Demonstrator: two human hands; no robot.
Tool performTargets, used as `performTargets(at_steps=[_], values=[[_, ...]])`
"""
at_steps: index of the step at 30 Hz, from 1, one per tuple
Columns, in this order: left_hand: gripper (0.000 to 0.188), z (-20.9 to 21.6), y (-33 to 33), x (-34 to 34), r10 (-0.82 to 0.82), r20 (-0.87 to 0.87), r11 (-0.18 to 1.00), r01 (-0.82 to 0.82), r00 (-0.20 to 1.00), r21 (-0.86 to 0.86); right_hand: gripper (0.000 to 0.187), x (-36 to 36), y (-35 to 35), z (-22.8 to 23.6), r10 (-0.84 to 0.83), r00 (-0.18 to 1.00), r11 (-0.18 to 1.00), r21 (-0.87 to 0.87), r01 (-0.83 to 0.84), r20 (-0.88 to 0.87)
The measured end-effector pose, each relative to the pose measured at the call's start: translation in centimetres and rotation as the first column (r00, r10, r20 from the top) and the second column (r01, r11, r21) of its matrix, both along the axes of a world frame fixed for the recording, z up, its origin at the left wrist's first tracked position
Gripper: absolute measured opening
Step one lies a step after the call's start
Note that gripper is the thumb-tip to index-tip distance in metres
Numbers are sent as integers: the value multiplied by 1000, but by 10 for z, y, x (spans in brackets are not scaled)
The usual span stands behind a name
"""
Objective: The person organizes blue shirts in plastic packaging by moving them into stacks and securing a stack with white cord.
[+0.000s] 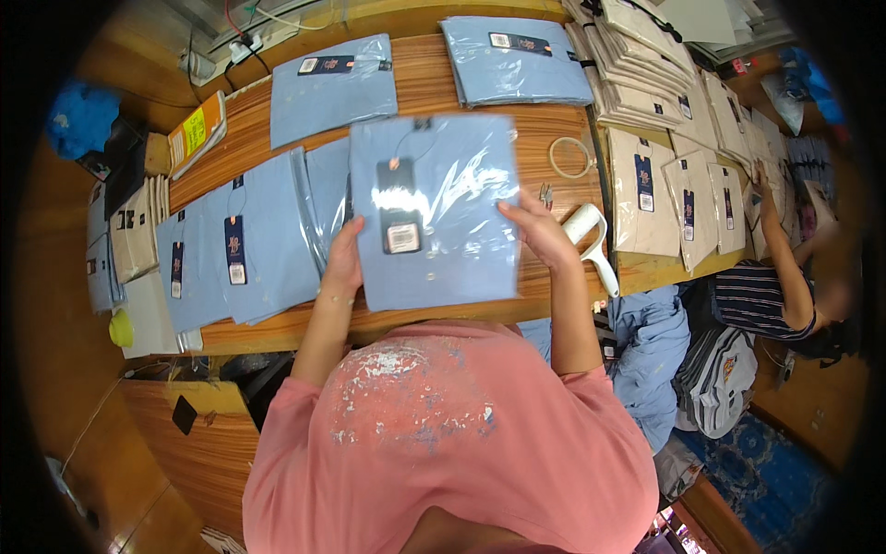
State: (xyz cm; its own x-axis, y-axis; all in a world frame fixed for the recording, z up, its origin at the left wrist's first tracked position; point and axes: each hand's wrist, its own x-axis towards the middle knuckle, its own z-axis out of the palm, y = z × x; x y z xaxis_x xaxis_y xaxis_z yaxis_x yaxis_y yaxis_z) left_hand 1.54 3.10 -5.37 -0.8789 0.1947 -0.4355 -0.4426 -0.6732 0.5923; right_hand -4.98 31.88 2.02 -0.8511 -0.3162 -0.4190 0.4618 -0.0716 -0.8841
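Between my two hands is a folded light-blue garment in a clear plastic bag (471, 249), raised above the wooden table. A dark hang tag with a white label (399, 198) shows through its glossy front. My left hand (345, 254) grips the left edge, and my right hand (544, 233) pinches the right edge with the thumb on the front. The fingers behind the package are hidden. Close to my right hand lie a white lint roller (592, 242) and a small metal clip-like tool (545, 197). Left of my left hand, several similar blue bagged garments (268, 245) overlap in a row.
More blue packages (332, 88) lie along the back, with another blue stack (517, 69) beside them. Beige packaged garments (646, 222) cover the right side. A tape ring (570, 158) sits on the table (429, 78). Another person (766, 295) reaches in at the far right.
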Motion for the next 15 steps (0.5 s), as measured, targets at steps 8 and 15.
performTargets(at_steps=[8,15], values=[[38,-21,-11,20,164,261,981,-129,951,-148,42,-118,24,-22,-263,953,964,-92,251,-153],[36,-19,-8,16,127,246,991,-112,961,-73,57,-204,20,-91,-398,889,904,-68,422,226]])
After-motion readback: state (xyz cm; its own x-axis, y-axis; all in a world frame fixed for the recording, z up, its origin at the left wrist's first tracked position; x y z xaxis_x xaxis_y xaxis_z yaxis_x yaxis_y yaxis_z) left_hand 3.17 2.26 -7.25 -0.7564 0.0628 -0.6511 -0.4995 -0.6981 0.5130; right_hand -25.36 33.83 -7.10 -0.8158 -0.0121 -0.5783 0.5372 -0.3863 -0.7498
